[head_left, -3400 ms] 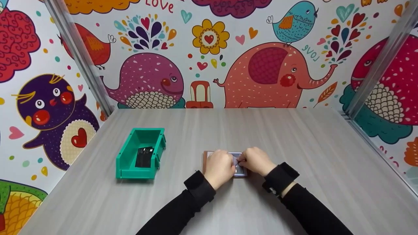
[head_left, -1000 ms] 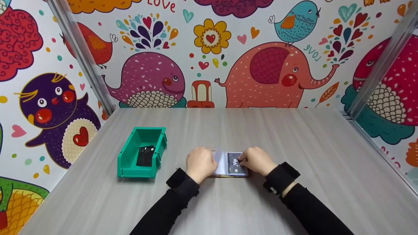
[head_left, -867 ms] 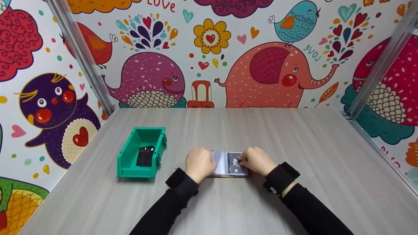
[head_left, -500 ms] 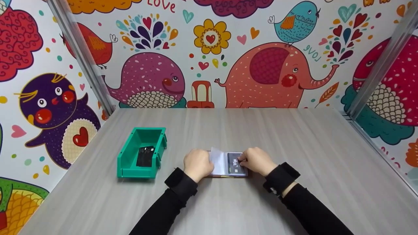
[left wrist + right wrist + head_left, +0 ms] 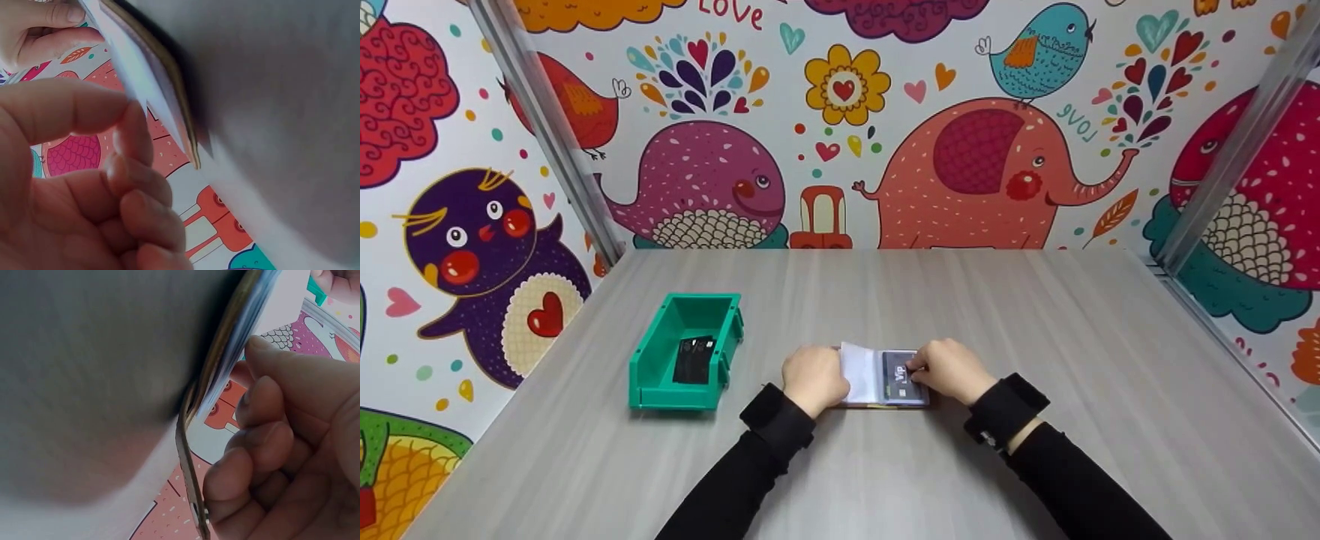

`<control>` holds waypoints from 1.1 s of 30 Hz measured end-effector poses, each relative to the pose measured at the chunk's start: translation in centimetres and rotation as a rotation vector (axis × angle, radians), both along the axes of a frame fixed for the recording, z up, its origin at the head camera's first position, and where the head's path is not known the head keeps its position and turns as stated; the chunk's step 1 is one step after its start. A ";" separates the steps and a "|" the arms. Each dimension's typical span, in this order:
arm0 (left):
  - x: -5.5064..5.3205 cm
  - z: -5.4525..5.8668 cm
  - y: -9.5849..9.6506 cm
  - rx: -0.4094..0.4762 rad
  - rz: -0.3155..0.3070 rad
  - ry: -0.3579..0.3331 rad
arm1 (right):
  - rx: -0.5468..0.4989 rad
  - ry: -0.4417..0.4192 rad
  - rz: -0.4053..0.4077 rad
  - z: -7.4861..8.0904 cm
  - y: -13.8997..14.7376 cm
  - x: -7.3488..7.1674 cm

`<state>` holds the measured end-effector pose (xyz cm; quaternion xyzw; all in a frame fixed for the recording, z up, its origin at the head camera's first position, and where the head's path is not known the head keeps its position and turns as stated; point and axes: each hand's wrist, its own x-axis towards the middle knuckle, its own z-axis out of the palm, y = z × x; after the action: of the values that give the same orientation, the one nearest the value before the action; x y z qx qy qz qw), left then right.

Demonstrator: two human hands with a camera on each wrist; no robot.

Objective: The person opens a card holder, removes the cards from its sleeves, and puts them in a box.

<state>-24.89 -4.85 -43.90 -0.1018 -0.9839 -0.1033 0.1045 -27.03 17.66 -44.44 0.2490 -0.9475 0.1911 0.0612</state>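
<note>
A small card holder [image 5: 872, 403] with a brown cover and translucent sleeve pages lies spread open on the table between the hands. In its right page is a dark card [image 5: 896, 381] lettered "Vip". My left hand [image 5: 814, 379] pinches the edge of a raised sleeve page [image 5: 856, 367] between thumb and forefinger, other fingers curled. My right hand [image 5: 952, 371] grips the page stack at the card with thumb and forefinger, partly covering the card. In the right wrist view a brown strap [image 5: 187, 461] with a snap extends from the cover, beside the curled fingers.
To the left on the table [image 5: 795, 307] stands a green open-front bin [image 5: 675, 399] with several black cards [image 5: 694, 361] inside. Patterned wall panels [image 5: 840, 187] and metal posts [image 5: 540, 127] enclose the table.
Over the last seconds my left hand has moved left, drawing a sleeve page over and uncovering the "Vip" card. Lately that page has settled flatter. My right hand has stayed in place.
</note>
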 end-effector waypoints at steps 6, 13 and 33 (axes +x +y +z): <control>0.0 -0.2 0.1 -0.027 0.013 -0.027 | 0.006 0.033 0.038 -0.1 0.1 0.0; 0.0 -0.3 0.2 -0.048 0.014 -0.040 | 0.009 0.042 0.048 0.0 0.1 0.1; -0.1 0.0 0.4 -0.079 0.039 -0.083 | -0.014 0.027 0.030 0.1 0.1 0.2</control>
<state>-24.98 -4.45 -43.92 -0.0825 -0.9925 -0.0664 0.0614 -26.83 17.74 -44.37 0.2652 -0.9414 0.1953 0.0730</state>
